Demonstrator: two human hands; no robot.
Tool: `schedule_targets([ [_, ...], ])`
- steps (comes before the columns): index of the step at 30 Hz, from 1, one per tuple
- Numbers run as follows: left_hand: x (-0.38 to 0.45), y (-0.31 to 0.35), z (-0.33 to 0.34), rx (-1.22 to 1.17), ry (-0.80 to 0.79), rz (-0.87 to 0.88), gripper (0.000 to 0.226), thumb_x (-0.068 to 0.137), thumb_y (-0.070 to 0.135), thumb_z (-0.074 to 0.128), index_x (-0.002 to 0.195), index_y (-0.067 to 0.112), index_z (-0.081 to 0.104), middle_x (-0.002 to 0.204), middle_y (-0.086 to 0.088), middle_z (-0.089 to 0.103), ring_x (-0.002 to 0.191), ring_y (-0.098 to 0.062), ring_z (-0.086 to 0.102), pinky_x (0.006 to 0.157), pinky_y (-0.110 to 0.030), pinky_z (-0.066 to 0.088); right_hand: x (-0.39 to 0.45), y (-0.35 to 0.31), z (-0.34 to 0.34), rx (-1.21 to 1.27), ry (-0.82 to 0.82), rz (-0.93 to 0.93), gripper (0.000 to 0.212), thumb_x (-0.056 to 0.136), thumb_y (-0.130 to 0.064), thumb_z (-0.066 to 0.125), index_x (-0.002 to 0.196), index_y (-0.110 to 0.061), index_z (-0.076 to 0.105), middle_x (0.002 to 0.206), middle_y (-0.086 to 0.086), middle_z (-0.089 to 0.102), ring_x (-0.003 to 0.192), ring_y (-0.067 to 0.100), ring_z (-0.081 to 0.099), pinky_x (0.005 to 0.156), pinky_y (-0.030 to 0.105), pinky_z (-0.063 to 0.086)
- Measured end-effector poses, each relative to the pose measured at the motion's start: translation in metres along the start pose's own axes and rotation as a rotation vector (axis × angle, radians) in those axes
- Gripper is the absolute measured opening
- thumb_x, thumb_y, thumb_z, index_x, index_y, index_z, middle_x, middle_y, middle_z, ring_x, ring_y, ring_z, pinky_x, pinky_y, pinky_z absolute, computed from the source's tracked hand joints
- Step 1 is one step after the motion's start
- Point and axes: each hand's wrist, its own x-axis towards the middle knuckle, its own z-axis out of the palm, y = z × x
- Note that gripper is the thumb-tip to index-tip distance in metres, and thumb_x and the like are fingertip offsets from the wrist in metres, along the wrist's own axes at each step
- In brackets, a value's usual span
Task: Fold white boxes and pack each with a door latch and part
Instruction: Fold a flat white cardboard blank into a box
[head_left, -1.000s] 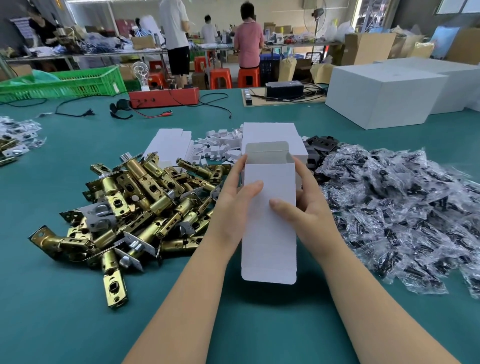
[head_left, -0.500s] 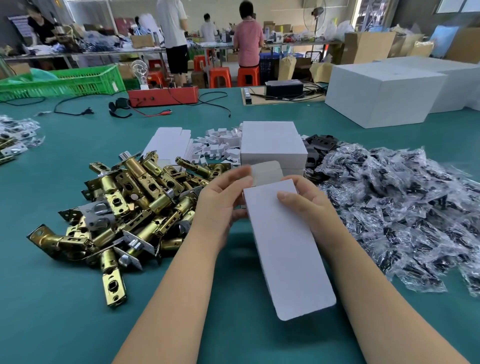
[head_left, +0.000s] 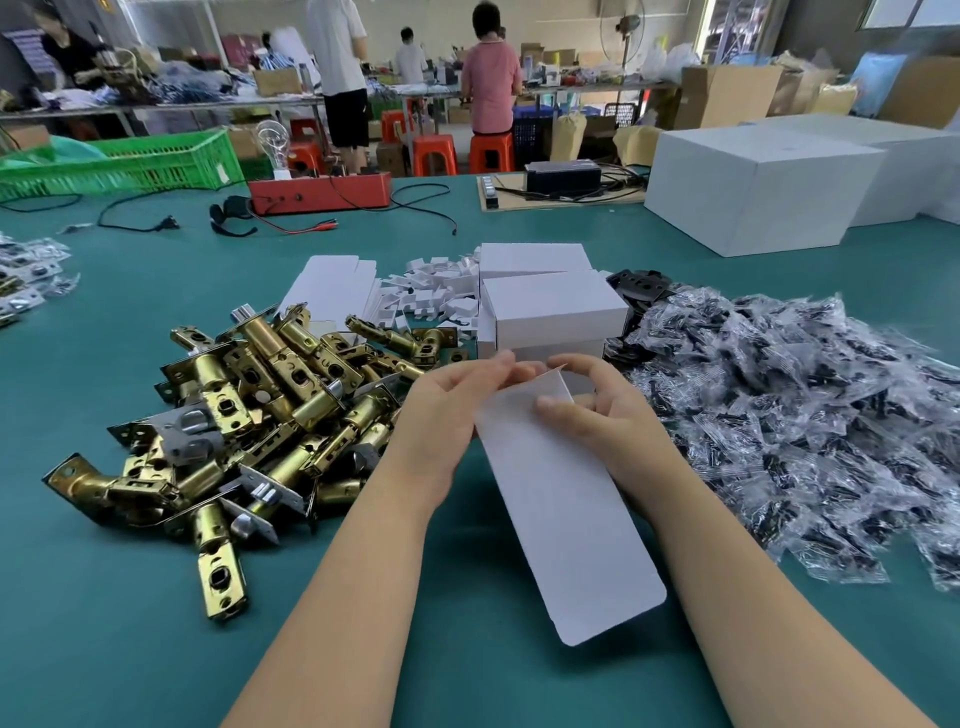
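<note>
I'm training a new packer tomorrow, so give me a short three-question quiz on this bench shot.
1. True or false: both hands hold the white box.
2. Which pile lies on the side of the left hand? A) bagged black parts B) brass door latches C) green crates
3. Fill in: beyond the right hand, next to the bagged parts, stands a stack of white ____.

Key
1. True: the fingers of both hands grip its far end, and its near end sticks out toward the camera above the green table.
2. B: the brass door latches.
3. Boxes.
</note>
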Motion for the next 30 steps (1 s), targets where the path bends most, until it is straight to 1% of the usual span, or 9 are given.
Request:
schedule_targets([
  [5, -0.002, -0.001, 0.003, 0.089, -0.081, -0.103, 0.037, 0.082, 0.044, 0.058, 0.117, 0.037, 0.07, 0.12, 0.012, 0.069, 0.114, -0.009, 0.063, 0.101, -0.035, 0.049, -0.002, 0.002, 0.003, -0.132, 0.082, -0.162, 0.045, 0.076, -0.045, 0.064, 0.119, -0.046, 0.052, 0.089, 0.036, 0.055, 0.077, 0.022, 0.05, 0.073, 0.036, 0.04],
  [8, -0.003, 0.0, 0.006, 0.09, -0.104, -0.008, 0.045, 0.085, 0.04, 0.053, 0.13, 0.039, 0.058, 0.123, 0.029, 0.061, 0.114, 0.01, 0.056, 0.085, -0.012, 0.049, 0.0, 0.005, 0.002, -0.158, 0.079, -0.181, 0.054, 0.08, -0.053, 0.06, 0.13, -0.051, 0.04, 0.1, -0.001, 0.069, 0.092, 0.01, 0.062, 0.087, 0.032, 0.046],
  [10, -0.003, -0.003, 0.007, 0.12, -0.097, -0.008, 0.053, 0.084, 0.042, 0.052, 0.136, 0.045, 0.049, 0.13, 0.033, 0.053, 0.121, 0.011, 0.049, 0.096, -0.017, 0.045, 0.004, 0.008, -0.001, -0.16, 0.063, -0.143, 0.061, 0.082, -0.061, 0.057, 0.136, -0.049, 0.032, 0.121, -0.037, 0.052, 0.115, -0.014, 0.048, 0.106, 0.026, 0.037],
  [13, 0.0, -0.006, 0.004, 0.11, -0.07, -0.021, 0.061, 0.081, 0.045, 0.054, 0.141, 0.046, 0.042, 0.138, 0.027, 0.045, 0.13, 0.005, 0.042, 0.108, -0.028, 0.037, 0.006, 0.01, 0.0, -0.149, 0.022, -0.081, 0.058, 0.077, -0.068, 0.053, 0.13, -0.059, 0.03, 0.128, -0.035, 0.041, 0.129, -0.003, 0.041, 0.107, 0.027, 0.033],
  [16, 0.0, -0.005, 0.003, 0.075, -0.081, -0.04, 0.055, 0.08, 0.048, 0.057, 0.134, 0.049, 0.049, 0.129, 0.031, 0.05, 0.118, 0.012, 0.05, 0.095, -0.02, 0.044, 0.005, 0.012, 0.001, -0.147, 0.071, -0.091, 0.047, 0.079, -0.065, 0.054, 0.123, -0.06, 0.039, 0.122, -0.034, 0.048, 0.117, -0.005, 0.05, 0.099, 0.028, 0.04],
  [19, -0.001, -0.005, 0.003, 0.132, -0.031, 0.002, 0.062, 0.078, 0.052, 0.059, 0.138, 0.049, 0.044, 0.129, 0.034, 0.046, 0.11, 0.023, 0.046, 0.082, -0.007, 0.043, 0.005, 0.008, 0.001, -0.175, 0.349, -0.218, 0.043, 0.084, -0.05, 0.049, 0.125, -0.038, 0.049, 0.1, -0.012, 0.059, 0.081, 0.002, 0.056, 0.076, 0.031, 0.045],
  [22, 0.001, -0.005, 0.004, 0.163, 0.006, 0.025, 0.067, 0.078, 0.05, 0.059, 0.142, 0.045, 0.04, 0.136, 0.024, 0.042, 0.119, 0.013, 0.044, 0.079, -0.008, 0.043, 0.006, 0.003, -0.005, -0.272, 0.487, -0.292, 0.063, 0.08, -0.04, 0.047, 0.14, -0.02, 0.041, 0.127, 0.0, 0.047, 0.105, 0.002, 0.05, 0.093, 0.023, 0.042],
  [26, 0.003, -0.004, 0.005, 0.077, 0.065, 0.012, 0.072, 0.077, 0.043, 0.062, 0.145, 0.029, 0.04, 0.13, 0.012, 0.055, 0.098, 0.009, 0.062, 0.071, -0.011, 0.052, 0.009, 0.005, -0.006, -0.338, 0.296, -0.242, 0.076, 0.079, -0.038, 0.046, 0.151, -0.022, 0.027, 0.153, -0.013, 0.027, 0.141, 0.004, 0.023, 0.118, 0.04, 0.021],
  [30, 0.004, -0.002, 0.003, 0.014, -0.032, -0.019, 0.044, 0.087, 0.036, 0.054, 0.13, 0.028, 0.057, 0.124, -0.002, 0.066, 0.114, -0.027, 0.063, 0.095, -0.046, 0.052, 0.01, 0.006, -0.007, -0.232, 0.2, -0.214, 0.073, 0.078, -0.035, 0.047, 0.148, -0.032, 0.026, 0.152, -0.015, 0.031, 0.139, 0.002, 0.027, 0.117, 0.041, 0.024],
])
